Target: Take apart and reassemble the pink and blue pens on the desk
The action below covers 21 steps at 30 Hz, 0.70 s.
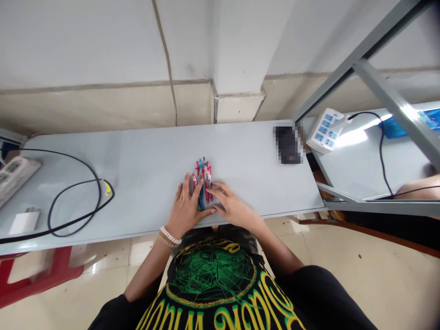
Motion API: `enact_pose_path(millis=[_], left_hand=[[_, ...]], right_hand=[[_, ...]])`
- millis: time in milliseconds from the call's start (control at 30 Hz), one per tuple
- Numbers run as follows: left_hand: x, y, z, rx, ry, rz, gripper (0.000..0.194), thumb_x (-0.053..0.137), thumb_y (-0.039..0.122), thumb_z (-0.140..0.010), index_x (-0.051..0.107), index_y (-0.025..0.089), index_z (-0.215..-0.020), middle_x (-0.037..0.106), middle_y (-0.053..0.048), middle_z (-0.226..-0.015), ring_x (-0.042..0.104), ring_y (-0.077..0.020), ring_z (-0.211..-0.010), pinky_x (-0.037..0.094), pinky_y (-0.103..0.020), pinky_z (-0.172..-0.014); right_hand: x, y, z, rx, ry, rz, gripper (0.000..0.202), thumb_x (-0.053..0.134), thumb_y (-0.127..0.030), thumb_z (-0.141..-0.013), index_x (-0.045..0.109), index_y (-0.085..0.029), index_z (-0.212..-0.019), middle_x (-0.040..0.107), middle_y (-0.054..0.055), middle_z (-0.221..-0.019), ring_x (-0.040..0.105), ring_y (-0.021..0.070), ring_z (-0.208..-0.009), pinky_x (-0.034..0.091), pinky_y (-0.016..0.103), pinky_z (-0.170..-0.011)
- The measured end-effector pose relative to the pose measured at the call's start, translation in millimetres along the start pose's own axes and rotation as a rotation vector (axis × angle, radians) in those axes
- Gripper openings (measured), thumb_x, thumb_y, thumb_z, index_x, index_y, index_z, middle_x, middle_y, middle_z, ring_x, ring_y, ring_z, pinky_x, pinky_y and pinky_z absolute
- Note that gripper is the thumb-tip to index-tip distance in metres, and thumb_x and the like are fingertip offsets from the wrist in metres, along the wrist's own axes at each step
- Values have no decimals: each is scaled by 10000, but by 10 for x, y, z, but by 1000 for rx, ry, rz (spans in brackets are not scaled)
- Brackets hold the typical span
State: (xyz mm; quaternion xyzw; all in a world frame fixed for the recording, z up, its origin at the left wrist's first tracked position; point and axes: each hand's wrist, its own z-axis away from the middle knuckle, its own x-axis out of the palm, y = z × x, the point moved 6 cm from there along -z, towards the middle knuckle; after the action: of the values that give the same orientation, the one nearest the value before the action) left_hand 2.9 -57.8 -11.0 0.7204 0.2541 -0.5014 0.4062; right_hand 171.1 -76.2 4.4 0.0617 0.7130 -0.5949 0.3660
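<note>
Several red and blue pens (207,176) lie in a small bunch on the grey table (137,160), pointing roughly away from me. My left hand (184,206) rests at the left side of the bunch, its fingers spread and fingertips at the pens. The thumb of that hand reaches across below the pens toward my other thumb. From the right, my right hand (233,206) has its fingers apart, with the fingertips touching or very near the red pens. No pen is lifted. Parts of the lower pens are hidden behind my fingers.
A looped black cable (98,197), a white charger (24,222) and a power strip (19,176) occupy the left end. A dark blurred object (288,145) lies at the right. Beyond the metal frame (343,59) are another power strip (325,130) and part of another person's arm (417,189).
</note>
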Motion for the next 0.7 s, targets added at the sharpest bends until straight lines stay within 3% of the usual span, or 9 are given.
enact_pose_path(millis=[133, 267, 433, 567, 700], left_hand=[[-22, -71, -80, 19, 17, -17, 1091, 711, 743, -871, 289, 175, -1701, 84, -353, -1764, 322, -533, -1597, 426, -702, -1206], [-31, -82, -129, 22, 16, -29, 923, 624, 659, -979, 279, 213, -1710, 153, -303, -1777, 336, -479, -1610, 420, -688, -1220], [-37, -78, -133, 41, 44, -39, 878, 568, 610, -1030, 218, 205, -1727, 303, -271, -1745, 422, -423, -1580, 435, -635, -1235], [-21, -68, -92, 51, 27, -22, 972, 558, 664, -1013, 135, 181, -1743, 313, -266, -1744, 405, -427, -1588, 421, -629, -1247], [-4, -52, -40, 67, 7, -19, 1001, 566, 680, -1003, 112, 189, -1748, 291, -254, -1757, 383, -435, -1597, 395, -637, -1265]], right_hand=[[-45, -5, -39, -35, 36, 3, 571, 563, -51, -957, 517, -215, -1502, 456, 168, -1567, 537, 274, -1472, 523, 536, -1238], [-19, 24, -63, -83, 118, -8, 503, 530, -59, -975, 560, -236, -1445, 424, 156, -1617, 613, 234, -1374, 559, 526, -1197], [103, 20, -89, -119, 168, 146, 500, 526, -90, -977, 582, -211, -1459, 441, 162, -1662, 456, 321, -1534, 483, 600, -1251], [165, 1, -98, -86, 131, 200, 566, 571, -119, -962, 567, -289, -1502, 446, 108, -1684, 471, 347, -1512, 483, 646, -1232], [161, 13, -73, -60, 123, 182, 583, 591, -111, -946, 566, -252, -1511, 432, 141, -1678, 499, 353, -1469, 491, 634, -1235]])
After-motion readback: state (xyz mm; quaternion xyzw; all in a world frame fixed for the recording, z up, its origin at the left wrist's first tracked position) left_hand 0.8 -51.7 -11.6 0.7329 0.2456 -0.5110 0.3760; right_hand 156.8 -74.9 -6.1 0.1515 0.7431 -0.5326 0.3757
